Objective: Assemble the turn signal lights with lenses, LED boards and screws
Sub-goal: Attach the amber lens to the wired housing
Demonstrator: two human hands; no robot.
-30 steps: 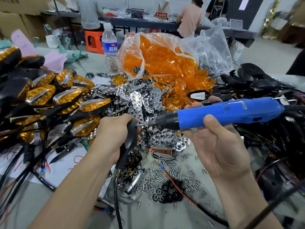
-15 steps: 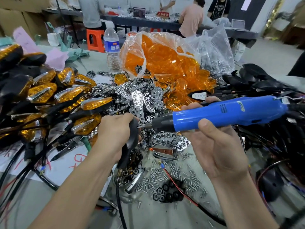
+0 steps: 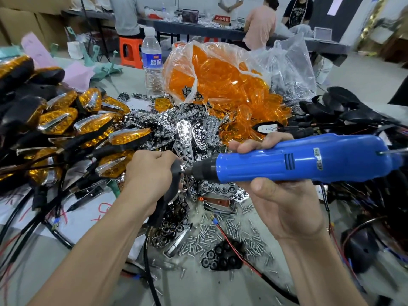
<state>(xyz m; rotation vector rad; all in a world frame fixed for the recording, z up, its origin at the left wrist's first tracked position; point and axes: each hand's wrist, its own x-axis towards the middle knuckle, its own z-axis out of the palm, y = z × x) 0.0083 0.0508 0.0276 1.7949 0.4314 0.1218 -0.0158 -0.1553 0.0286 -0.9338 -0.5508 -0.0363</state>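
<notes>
Hands meet over the middle of a crowded table (image 3: 198,290). The left hand (image 3: 152,173) has its fingers curled tight round a black turn signal housing (image 3: 174,186), whose lower end runs down past the wrist toward the table. The right hand (image 3: 278,195) grips a blue electric screwdriver (image 3: 298,161), fingers wrapped over the top of the barrel and the thumb pressed along the near side. The tool lies nearly level with its black nose pointing left, and the bit touches the housing just beside the left knuckles. Whether a screw sits on the bit cannot be told.

Below the hands loose screws (image 3: 220,235) are scattered on the table, with a clump of black hexagonal parts (image 3: 223,256) among them. Just behind the hands lies a heap of shiny chrome reflectors (image 3: 187,133). Beyond that a clear bag spills orange lenses (image 3: 220,85), and a second clear bag (image 3: 291,69) holding chrome parts leans just to its right. A water bottle (image 3: 152,62) stands upright to the left of the lens bag. Finished lights (image 3: 88,127) with orange lenses and chrome trim are piled on the left side; bare black shells (image 3: 344,107) with wires are piled on the right. Farther back, people stand and sit at a long dark bench (image 3: 198,29)
</notes>
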